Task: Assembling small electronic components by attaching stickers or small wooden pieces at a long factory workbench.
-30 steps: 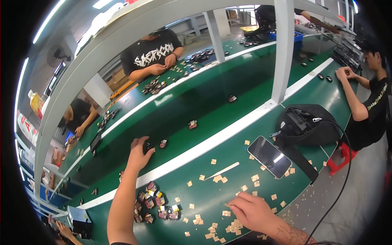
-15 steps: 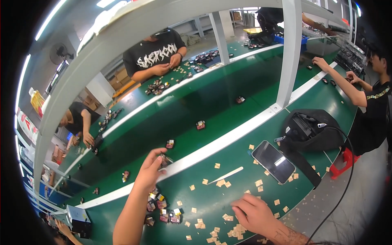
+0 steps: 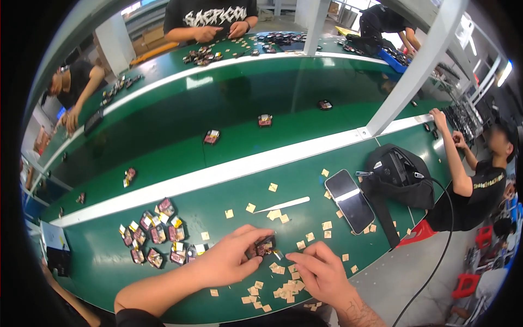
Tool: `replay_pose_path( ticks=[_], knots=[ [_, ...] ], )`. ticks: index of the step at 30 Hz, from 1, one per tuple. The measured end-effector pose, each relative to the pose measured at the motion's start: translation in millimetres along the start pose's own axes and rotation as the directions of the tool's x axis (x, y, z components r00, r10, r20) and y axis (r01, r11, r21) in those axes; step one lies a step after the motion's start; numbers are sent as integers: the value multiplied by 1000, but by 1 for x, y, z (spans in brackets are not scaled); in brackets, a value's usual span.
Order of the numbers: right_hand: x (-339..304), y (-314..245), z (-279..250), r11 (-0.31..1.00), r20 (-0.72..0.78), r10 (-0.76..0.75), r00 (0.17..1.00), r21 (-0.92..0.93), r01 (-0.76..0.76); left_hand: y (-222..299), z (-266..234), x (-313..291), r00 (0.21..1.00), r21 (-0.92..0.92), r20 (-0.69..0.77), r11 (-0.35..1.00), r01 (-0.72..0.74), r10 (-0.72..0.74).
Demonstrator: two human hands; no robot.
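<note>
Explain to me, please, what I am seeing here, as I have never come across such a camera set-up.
Of course. There is no robot: these are a person's own bare hands. The view comes from the left of two wide fisheye cameras worn on the head and looking down, so straight edges bend toward the rim.

The left hand holds a small dark device. The fingertips of the right hand are close to it; I cannot tell whether they hold anything.

On the green table lie a cluster of similar devices, scattered tan squares, a thin white tool, a phone and a black bag. More devices lie beyond the white rail, and other people work nearby.
</note>
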State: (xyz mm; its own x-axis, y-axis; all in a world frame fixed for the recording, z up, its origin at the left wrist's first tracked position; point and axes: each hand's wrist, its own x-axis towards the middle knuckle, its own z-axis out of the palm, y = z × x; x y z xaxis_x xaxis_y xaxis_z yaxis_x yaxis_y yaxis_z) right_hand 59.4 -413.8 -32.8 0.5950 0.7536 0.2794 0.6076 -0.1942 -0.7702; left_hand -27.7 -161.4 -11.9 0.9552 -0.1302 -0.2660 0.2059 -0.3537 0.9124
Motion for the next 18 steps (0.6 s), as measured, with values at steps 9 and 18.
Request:
replay_pose_path(
  ticks=[9, 18],
  knots=[
    [25, -21, 2, 969, 58, 68, 996, -240, -52, -8, 18, -11, 955, 465, -139, 869, -172, 264],
    [48, -49, 4, 871, 267, 150, 952, -491, 0, -26, 26, -7, 923, 492, -143, 835, -247, 358]
  ],
)
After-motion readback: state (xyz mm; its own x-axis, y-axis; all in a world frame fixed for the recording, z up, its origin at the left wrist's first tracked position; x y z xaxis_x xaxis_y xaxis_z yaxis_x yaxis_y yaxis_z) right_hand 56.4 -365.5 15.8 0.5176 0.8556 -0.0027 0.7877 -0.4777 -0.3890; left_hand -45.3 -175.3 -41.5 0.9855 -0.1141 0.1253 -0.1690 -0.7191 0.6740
